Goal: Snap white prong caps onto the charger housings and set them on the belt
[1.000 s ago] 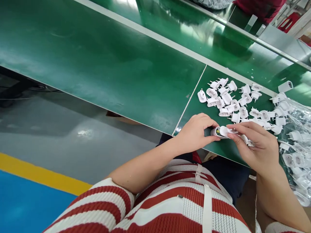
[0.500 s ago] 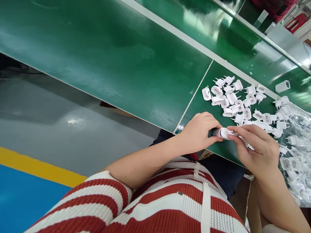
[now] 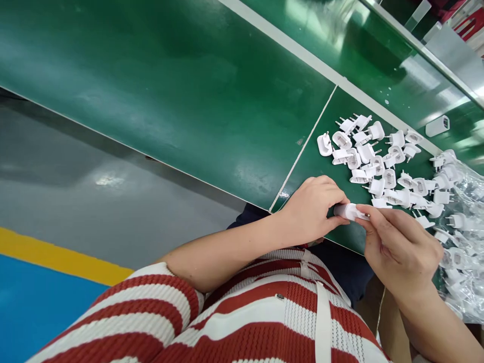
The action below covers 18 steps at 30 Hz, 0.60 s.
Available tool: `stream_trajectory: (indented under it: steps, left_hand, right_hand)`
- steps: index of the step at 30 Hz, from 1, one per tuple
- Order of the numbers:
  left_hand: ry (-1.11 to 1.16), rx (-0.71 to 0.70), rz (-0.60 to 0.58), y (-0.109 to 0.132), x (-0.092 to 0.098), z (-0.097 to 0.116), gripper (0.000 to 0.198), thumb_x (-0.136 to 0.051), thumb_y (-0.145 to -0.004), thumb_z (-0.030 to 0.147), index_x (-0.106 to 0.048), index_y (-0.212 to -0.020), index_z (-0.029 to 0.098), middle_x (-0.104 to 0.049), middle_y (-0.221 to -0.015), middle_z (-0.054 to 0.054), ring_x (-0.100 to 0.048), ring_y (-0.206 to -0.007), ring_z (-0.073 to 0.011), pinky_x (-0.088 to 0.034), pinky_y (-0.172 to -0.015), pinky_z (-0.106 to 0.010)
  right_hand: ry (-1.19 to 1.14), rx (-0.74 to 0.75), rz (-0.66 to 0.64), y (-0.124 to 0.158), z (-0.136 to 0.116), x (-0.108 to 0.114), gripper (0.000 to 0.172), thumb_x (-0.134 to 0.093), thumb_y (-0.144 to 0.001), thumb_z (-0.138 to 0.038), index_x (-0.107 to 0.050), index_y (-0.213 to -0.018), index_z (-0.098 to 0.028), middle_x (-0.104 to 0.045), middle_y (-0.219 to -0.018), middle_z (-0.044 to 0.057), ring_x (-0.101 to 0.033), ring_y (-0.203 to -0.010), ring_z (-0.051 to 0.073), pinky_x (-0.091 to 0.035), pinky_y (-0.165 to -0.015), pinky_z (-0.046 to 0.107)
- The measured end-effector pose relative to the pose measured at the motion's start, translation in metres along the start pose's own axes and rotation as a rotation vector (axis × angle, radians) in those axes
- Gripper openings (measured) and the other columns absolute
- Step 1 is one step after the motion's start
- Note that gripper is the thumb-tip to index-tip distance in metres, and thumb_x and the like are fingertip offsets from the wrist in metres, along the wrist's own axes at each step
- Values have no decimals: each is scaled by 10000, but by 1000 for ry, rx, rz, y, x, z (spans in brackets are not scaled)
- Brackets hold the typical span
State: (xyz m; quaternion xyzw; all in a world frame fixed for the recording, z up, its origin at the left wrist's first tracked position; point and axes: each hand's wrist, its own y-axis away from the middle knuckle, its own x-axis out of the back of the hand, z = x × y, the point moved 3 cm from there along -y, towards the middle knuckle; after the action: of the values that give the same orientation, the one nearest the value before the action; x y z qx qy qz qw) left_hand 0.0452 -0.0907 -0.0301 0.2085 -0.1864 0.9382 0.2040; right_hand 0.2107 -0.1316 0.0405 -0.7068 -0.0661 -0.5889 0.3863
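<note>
My left hand and my right hand meet over the near edge of the green bench. Both pinch one small white plug charger between their fingertips, the left at its left end, the right at its pin end. Just beyond the hands lies a scatter of several white plug parts with metal pins.
A clear plastic bag full of more white plug parts lies at the right. One white charger body sits alone further back. A white seam crosses the bench mat. Grey floor with a yellow and blue stripe is at the left.
The yellow inside of the charger, seen one second ago, is now hidden. My right hand has closed more tightly on its pin end. The view has shifted slightly.
</note>
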Motion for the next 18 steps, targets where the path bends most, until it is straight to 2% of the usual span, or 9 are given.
stream_trajectory:
  steps: [5, 10, 12, 14, 16, 18]
  left_hand:
    - [0, 9, 2, -1, 0, 0, 188, -820, -878, 299, -703, -965, 181, -761, -1012, -50, -639, -1096, -267, -440, -941, -409]
    - [-20, 12, 0, -3, -2, -1, 196, -818, -871, 312, -693, -926, 171, -752, -989, -51, -632, -1082, -267, -432, -933, -407]
    - [-35, -8, -13, -3, -4, -2, 235, -813, -869, 333, -694, -997, 175, -750, -1029, -59, -628, -1089, -271, -436, -938, -409]
    - [-41, -57, -34, -2, -5, -2, 345, -794, -886, 348, -679, -1163, 177, -745, -1122, -75, -630, -1097, -269, -444, -960, -415]
    - [-39, -96, -50, 0, -7, -2, 405, -753, -924, 348, -653, -1280, 181, -741, -1166, -84, -643, -1078, -258, -454, -967, -418]
    - [-30, -92, -52, 1, -7, -2, 338, -714, -953, 318, -680, -1264, 190, -755, -1126, -76, -662, -1040, -245, -468, -956, -414]
  right_hand:
    - [-34, -51, -52, 0, 7, -1, 420, -689, -916, -66, -678, -1234, -340, -780, -924, 8, -705, -681, 183, -521, -567, 321]
    - [-28, -91, 0, 1, 3, -5, 304, -668, -926, -67, -716, -1125, -292, -789, -922, 8, -727, -703, 171, -501, -573, 300]
    - [0, -130, 43, 5, -1, -9, 250, -664, -940, -81, -724, -1095, -267, -791, -928, 12, -730, -708, 163, -493, -576, 290]
    - [15, -172, 74, 9, -3, -13, 216, -651, -962, -106, -738, -1096, -251, -790, -933, 17, -735, -720, 154, -487, -567, 271]
    - [-24, -228, 84, 13, -3, -16, 272, -640, -986, -150, -726, -1220, -261, -795, -963, 21, -752, -761, 155, -502, -572, 249]
    - [-168, -338, 54, 17, 1, -18, 472, -653, -992, -214, -592, -1453, -292, -805, -1021, 25, -775, -830, 174, -522, -549, 228]
